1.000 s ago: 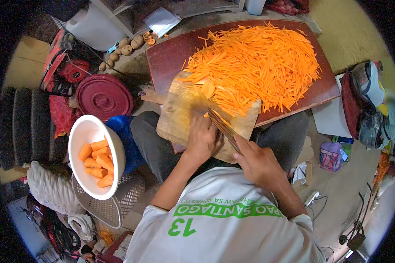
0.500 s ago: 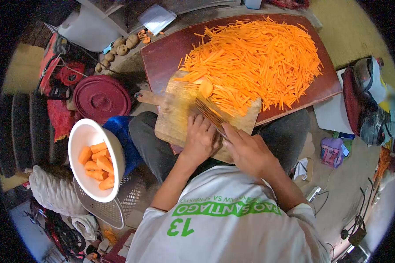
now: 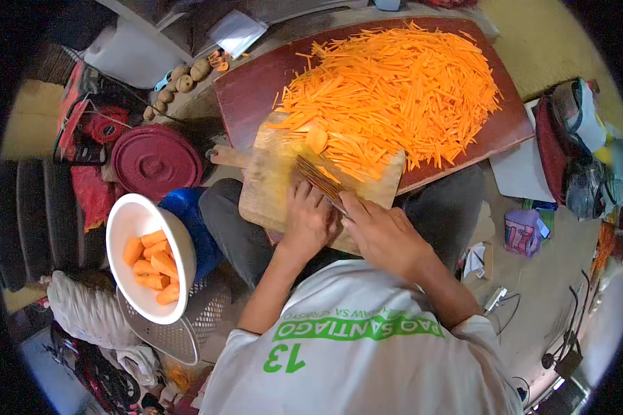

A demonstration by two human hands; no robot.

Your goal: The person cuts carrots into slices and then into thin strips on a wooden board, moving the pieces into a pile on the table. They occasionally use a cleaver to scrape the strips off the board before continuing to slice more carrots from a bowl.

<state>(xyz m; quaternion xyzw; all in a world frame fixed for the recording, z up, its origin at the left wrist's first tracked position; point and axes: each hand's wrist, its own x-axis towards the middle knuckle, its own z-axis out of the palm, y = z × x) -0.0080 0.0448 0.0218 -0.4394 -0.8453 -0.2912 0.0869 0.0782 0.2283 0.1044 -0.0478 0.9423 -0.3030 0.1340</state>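
Observation:
My right hand [image 3: 387, 238] is closed round the handle of a knife [image 3: 320, 180], whose brownish, streaked blade points up and left across the wooden cutting board [image 3: 259, 194]. Beside the blade, my left hand [image 3: 310, 220] rests on the board with its fingers curled; whatever lies under them is hidden. A carrot slice [image 3: 316, 138] sits at the board's far side, against a large heap of carrot strips [image 3: 401, 97]. The heap spreads from the board onto a dark red tabletop [image 3: 246, 90].
At the left, a white basin [image 3: 118, 277] holds several peeled carrot pieces [image 3: 156, 263]. Behind it is a maroon round lid [image 3: 156, 160]. Several round brown tubers [image 3: 185, 83] and a light blue peeler [image 3: 163, 81] lie near the table's left corner. A purple bag [image 3: 522, 232] stands at right.
The whole view has shifted slightly left. Both hands and the knife keep nearly the same place on the board, and the carrot heap looks unchanged.

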